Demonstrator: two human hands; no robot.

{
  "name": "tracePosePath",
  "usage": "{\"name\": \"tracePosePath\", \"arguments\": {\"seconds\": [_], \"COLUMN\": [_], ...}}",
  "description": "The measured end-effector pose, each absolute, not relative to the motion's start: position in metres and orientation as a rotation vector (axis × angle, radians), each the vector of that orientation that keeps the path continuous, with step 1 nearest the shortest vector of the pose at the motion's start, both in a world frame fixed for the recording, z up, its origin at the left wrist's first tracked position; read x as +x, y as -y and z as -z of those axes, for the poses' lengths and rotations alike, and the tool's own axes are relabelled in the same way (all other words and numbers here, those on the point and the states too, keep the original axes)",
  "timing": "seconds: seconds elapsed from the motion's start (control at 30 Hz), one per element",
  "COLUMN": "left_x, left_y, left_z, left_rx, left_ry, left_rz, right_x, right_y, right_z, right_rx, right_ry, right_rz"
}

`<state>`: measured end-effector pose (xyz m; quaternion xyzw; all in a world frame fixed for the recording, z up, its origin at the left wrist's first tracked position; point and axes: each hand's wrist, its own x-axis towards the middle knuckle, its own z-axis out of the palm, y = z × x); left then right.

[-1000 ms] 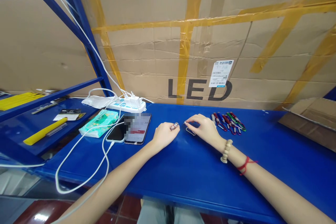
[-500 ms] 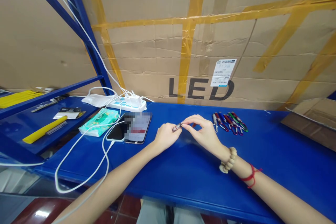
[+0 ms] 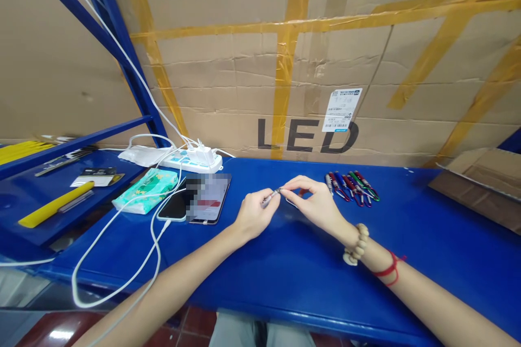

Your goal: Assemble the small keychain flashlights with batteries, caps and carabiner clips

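Note:
My left hand [image 3: 253, 217] is closed around a small silver and red keychain torch [image 3: 270, 197], whose tip sticks out to the right. My right hand [image 3: 315, 203] pinches a small metal clip [image 3: 290, 201] against that tip; most of the clip is hidden by my fingers. Both hands hover just above the blue table [image 3: 309, 276]. Just right of my right hand lies a row of several coloured keychain torches with clips [image 3: 352, 187].
Two phones [image 3: 197, 205] lie left of my hands, with white cables running to a power strip [image 3: 183, 160]. A green tissue pack [image 3: 142, 190] sits beside them. A cardboard wall marked LED [image 3: 309, 135] backs the table. A cardboard box [image 3: 480, 184] is at right.
My right hand lifted the clip off the table and brought it to the tip of the torch in my left hand. The two hands have come together.

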<state>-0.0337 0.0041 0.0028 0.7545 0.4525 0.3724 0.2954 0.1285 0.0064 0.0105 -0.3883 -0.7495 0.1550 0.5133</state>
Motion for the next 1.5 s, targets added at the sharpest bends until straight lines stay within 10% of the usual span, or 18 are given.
{"name": "tracePosePath", "arguments": {"seconds": [0.37,1.03,1.5], "left_x": [-0.040,-0.043,-0.042], "left_y": [-0.007,-0.011,-0.014], "left_z": [-0.005,0.000,0.002], "left_rx": [2.288,2.647,2.713], "left_ry": [-1.112,-1.172,-1.123], "left_rz": [-0.880,-0.600,-0.635], "right_x": [0.147,0.150,0.150], "right_y": [-0.009,-0.001,-0.004], "right_z": [-0.024,-0.010,-0.008], "right_rx": [-0.946,-1.040,-1.016], "right_ry": [1.932,2.488,2.359], "right_rz": [-0.599,0.097,-0.449]}}
